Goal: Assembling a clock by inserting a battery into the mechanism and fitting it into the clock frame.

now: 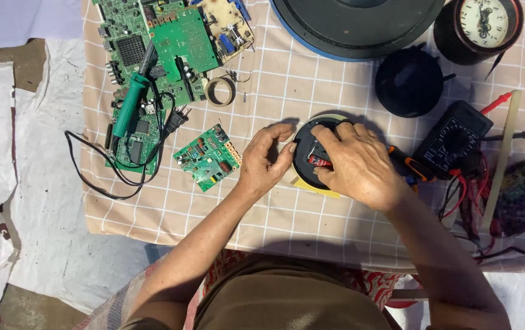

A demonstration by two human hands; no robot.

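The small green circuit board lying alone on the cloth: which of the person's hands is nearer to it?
Left. The left hand lies just right of the small green circuit board, gripping the round black device; the right hand sits farther right.

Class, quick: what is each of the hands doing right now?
Left hand: curled around the rim of the round black clock back, steadying it.
Right hand: fingers pressed onto its middle; grip cannot be told.
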